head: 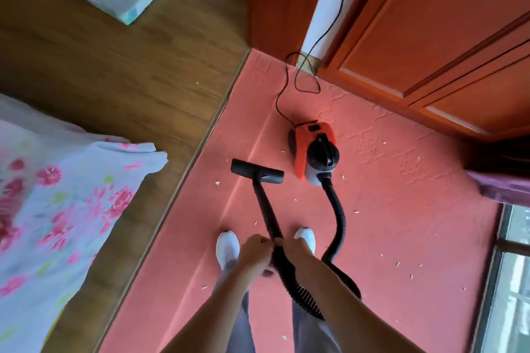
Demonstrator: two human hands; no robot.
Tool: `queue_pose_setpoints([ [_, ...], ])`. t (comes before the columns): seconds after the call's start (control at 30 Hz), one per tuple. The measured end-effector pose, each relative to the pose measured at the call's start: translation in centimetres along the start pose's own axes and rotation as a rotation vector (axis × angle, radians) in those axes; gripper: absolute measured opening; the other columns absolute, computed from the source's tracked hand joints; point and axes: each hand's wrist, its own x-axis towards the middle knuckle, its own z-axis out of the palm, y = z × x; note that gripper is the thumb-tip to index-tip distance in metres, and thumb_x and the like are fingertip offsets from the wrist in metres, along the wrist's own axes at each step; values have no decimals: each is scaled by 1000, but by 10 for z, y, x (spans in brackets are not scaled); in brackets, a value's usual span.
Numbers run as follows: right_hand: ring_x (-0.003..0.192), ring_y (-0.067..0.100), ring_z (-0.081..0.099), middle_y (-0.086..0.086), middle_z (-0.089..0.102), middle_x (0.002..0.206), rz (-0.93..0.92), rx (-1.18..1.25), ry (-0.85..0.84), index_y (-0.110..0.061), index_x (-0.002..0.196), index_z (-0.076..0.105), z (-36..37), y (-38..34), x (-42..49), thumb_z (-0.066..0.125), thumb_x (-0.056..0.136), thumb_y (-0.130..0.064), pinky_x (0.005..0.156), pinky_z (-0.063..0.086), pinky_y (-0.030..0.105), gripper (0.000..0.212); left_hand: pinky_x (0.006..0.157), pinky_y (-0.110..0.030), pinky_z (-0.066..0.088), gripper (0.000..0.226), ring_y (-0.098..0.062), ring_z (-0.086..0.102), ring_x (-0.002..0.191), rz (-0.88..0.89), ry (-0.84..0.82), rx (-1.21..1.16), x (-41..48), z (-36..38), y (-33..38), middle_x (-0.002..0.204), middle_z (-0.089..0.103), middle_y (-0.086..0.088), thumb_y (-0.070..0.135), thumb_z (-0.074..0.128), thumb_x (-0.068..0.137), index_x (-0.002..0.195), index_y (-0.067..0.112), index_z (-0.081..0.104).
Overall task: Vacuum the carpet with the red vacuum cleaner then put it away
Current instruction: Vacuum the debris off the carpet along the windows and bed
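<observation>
The red vacuum cleaner (314,150) stands on the pink carpet (387,195), its black hose (338,223) curving back toward me. A black wand (265,206) runs from my hands to the floor head (257,175), which rests on the carpet just left of the cleaner. My left hand (253,253) and my right hand (294,251) both grip the wand's upper end, side by side, above my white shoes. Small white scraps lie scattered over the carpet, mostly to the right.
The power cord (301,77) loops from the cleaner up the white wall strip. Orange-brown wooden cabinet doors (430,37) line the far right. A bed with floral bedding (57,209) fills the left, beyond a strip of wood floor (129,66). A window frame (504,266) borders the right.
</observation>
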Motion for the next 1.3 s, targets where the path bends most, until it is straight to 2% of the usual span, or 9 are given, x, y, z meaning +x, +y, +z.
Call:
queue_pose_setpoints([
  [0.1, 73, 29, 66, 10, 59, 68, -22, 21, -23, 0, 76, 58, 3, -11, 24, 62, 92, -18, 79, 57, 40, 25, 64, -37, 58, 26, -27, 66, 65, -110, 45, -232, 21, 15, -7, 72, 67, -12, 24, 56, 95, 86, 2, 67],
  [0.2, 53, 26, 63, 6, 59, 46, 0, 68, -58, -1, 72, 57, 1, -20, 53, 65, 90, -17, 57, 56, 37, 25, 53, -24, 51, 45, -21, 70, 65, -153, 44, -614, 35, 35, -20, 74, 74, -6, 49, 56, 97, 106, 7, 67],
  [0.33, 49, 22, 53, 8, 57, 63, 15, 57, -78, -5, 81, 56, 9, -15, 107, 60, 95, -29, 50, 46, 28, 28, 56, -27, 44, 35, -24, 65, 58, -124, 62, -836, 42, 62, -32, 60, 71, -9, 30, 56, 101, 101, -2, 70],
  [0.43, 62, 25, 62, 12, 64, 83, 11, -51, -95, -4, 104, 59, 13, 2, 160, 66, 90, -37, 58, 52, 32, 36, 68, -35, 47, 25, -28, 65, 58, -94, 97, -834, 52, 80, -45, 65, 68, -15, 23, 62, 96, 88, 0, 69],
  [0.6, 96, 30, 67, 15, 66, 108, -77, -246, -92, -4, 120, 56, 31, 21, 163, 67, 90, -34, 83, 58, 41, 44, 49, -29, 48, 16, -19, 51, 44, 0, 231, -1068, 65, 111, -89, 54, 53, -10, 4, 72, 86, 84, -1, 57],
  [0.7, 93, 30, 69, 17, 68, 110, -101, -242, -90, -3, 118, 57, 43, 39, 173, 64, 91, -25, 75, 58, 39, 36, 52, -30, 51, 11, -25, 60, 52, 26, 387, -970, 67, 117, -123, 62, 64, -11, 5, 68, 92, 99, 3, 60],
  [0.9, 58, 22, 55, 8, 58, 71, -159, -106, 17, -2, 97, 60, 53, 48, 193, 55, 94, -13, 51, 45, 29, 13, 69, -33, 51, 43, -20, 72, 82, 182, 519, -718, 83, 123, -153, 88, 76, -1, 19, 71, 90, 124, 43, 60],
  [1.13, 78, 27, 59, 8, 57, 79, -273, -213, 85, -2, 116, 56, 54, 43, 223, 44, 96, -13, 70, 50, 34, 25, 85, -37, 53, 45, -20, 69, 96, 318, 463, -787, 122, 139, -165, 104, 75, 7, 29, 69, 88, 130, 41, 60],
  [1.3, 85, 27, 59, 11, 59, 96, -398, -318, 134, -9, 105, 51, 42, 37, 254, 47, 96, -13, 78, 51, 35, 10, 84, -43, 55, 46, -20, 69, 87, 329, 381, -904, 154, 164, -164, 91, 75, 8, 37, 66, 74, 118, 50, 62],
])
